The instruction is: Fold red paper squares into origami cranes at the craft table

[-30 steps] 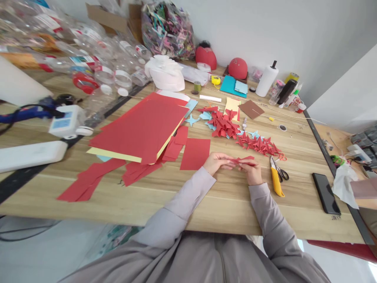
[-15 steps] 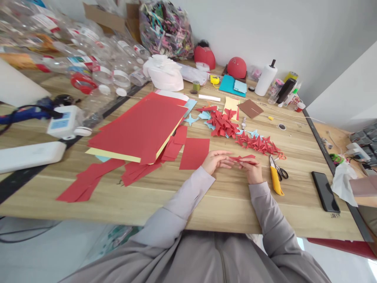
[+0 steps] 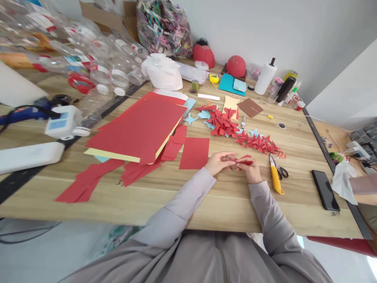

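While the right hand (image 3: 250, 169) pinches one folded red paper piece (image 3: 246, 158) over the wooden bench (image 3: 225, 204), the half-curled left hand (image 3: 216, 162) meets its end, hold unclear, beside one flat red paper square (image 3: 194, 153)

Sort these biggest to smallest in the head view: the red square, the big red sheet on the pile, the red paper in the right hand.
1. Big red sheet
2. Red square
3. Held red paper, partly hidden
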The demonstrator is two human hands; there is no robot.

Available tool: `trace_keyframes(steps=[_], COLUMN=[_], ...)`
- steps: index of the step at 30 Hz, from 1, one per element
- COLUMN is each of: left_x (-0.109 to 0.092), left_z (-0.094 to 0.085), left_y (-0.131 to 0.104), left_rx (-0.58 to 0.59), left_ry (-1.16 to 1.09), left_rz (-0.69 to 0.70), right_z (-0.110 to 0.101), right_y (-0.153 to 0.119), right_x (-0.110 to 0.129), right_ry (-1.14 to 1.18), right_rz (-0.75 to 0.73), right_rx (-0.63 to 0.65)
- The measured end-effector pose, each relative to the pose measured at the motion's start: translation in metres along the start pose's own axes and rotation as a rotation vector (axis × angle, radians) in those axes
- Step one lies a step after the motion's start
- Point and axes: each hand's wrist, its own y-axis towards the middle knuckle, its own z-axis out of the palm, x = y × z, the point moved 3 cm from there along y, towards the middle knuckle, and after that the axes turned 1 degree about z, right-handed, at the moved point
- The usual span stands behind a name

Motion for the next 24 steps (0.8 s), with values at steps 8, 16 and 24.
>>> trace_keyframes(steps=[8,16,24], left_x=[0.0039,-0.0028,-0.0032], left_z=[0.0002,-0.0007,0.0020], left_y=[0.0011,-0.0020,-0.0030], left_rx=[-0.044,-0.065,-0.087], left_ry=[0.034,-0.046,-0.138], left_rz=[0.010,-0.047,-0.079], right_z=[0.0004,0.0024,0.0022], right_y=[0.0006,-0.0012,-0.0012], right_x=[-0.0022,0.0024,0.0007], right_ry=[-0.039,-0.064,-0.034], right_rz=[0.055,-0.042,-0.047], right_rx=[0.011,0.057,0.023])
